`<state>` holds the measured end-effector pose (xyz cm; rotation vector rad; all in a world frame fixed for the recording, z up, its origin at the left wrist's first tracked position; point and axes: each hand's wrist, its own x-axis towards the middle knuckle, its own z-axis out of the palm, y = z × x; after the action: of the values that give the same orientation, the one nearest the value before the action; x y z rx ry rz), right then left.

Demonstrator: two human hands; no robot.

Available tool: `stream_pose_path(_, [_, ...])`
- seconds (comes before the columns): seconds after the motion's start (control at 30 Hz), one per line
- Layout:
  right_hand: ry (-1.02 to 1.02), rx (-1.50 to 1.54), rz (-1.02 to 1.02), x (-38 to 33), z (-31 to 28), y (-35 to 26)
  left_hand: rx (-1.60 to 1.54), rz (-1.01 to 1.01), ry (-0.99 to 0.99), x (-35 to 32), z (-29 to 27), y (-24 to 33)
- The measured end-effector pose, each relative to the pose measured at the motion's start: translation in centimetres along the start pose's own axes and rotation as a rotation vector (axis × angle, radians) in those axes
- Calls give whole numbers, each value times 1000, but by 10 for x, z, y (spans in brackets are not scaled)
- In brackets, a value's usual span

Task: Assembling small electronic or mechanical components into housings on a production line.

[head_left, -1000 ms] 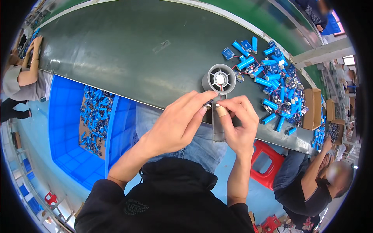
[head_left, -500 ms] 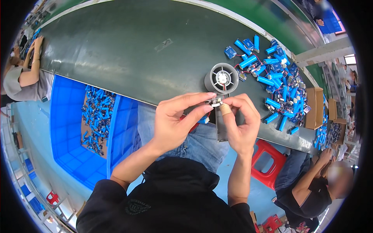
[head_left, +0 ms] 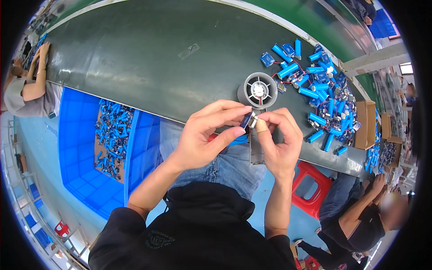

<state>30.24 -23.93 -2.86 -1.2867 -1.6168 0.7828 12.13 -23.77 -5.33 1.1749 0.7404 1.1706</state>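
Note:
Between the fingertips of both hands is a small blue circuit board (head_left: 246,120) with silvery and white parts on its edge. My left hand (head_left: 209,128) pinches it from the left with thumb and forefinger. From the right, my right hand (head_left: 282,141), with a tan wrap on the thumb, grips the edge with the white part. A blue cylindrical battery (head_left: 241,140) shows partly beneath my left fingers. Just beyond my hands stands a grey round fan housing (head_left: 241,92) with spokes; a grey handle-like piece (head_left: 256,154) shows below, partly covered by my right hand.
A pile of blue batteries wired to circuit boards (head_left: 321,90) covers the table's right side, beside a cardboard box (head_left: 365,123). A blue bin (head_left: 81,148) of similar pieces stands at left. A red stool (head_left: 310,191) and a co-worker (head_left: 360,220) are at right; another person (head_left: 27,92) sits far left.
The circuit board has been turned between my fingers, so its blue face now shows more. My left fingers have shifted slightly; the right hand has barely moved.

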Motion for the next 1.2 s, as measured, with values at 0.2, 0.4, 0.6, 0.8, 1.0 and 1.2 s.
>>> stream_pose_path(0.2, [-27,-53,-34,2,-3,3,160,111,-87,1,-6,-3])
stream_pose_path(0.4, [-18,-52,-43,2,-3,5,264,155,-96,6,-8,1])
stream_pose_path(0.6, [25,-42,-165,2,-4,18,344,126,-128,6,-11,4])
stream_pose_path(0.8, [1,-116,-320,6,-2,26,387,129,-150,7,-13,5])
stream_pose_path(1.0, [-13,-148,-362,8,-3,27,462,191,-167,9,-14,7])
stream_pose_path(1.2, [-28,-150,-408,12,-3,27,490,212,-203,12,-18,10])
